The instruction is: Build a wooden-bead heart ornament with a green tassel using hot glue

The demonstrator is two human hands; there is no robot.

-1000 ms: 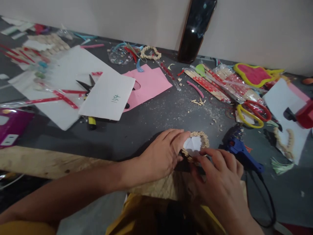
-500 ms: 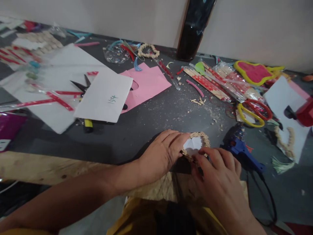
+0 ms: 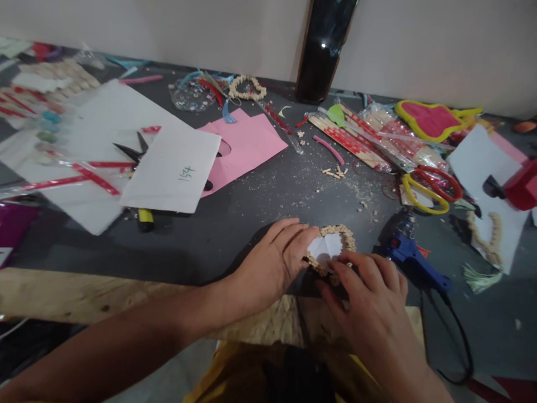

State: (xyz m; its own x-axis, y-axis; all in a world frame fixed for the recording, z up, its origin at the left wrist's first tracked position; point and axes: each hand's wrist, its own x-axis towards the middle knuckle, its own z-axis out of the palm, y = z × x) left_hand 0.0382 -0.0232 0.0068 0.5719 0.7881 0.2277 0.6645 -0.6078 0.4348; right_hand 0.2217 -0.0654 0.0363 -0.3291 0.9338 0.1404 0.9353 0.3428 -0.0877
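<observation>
Near the table's front edge is a small frame of short wooden stick pieces (image 3: 349, 239) set around a piece of white paper (image 3: 331, 244). My left hand (image 3: 281, 257) is closed on the frame's left side, its fingers along the outer edge. From the right, my right hand (image 3: 369, 285) reaches over the frame's lower right part. Its index fingertip rests at the white paper and lower rim, and the thumb is below, apart from the index finger. Whether a small piece lies under that fingertip I cannot make out.
A blue glue gun (image 3: 413, 260) with a black cord lies right of my hand. Beyond it are scissors (image 3: 425, 193) with red and yellow handles. White paper (image 3: 176, 173) marked 154, pink paper (image 3: 255, 143) and loose stick bits (image 3: 334, 172) lie around. A dark phone (image 3: 325, 50) leans on the wall.
The view has shifted slightly. My right index fingertip has moved a little inward over the white paper, and the thumb has dropped away from the frame's lower edge. My left hand keeps its hold.
</observation>
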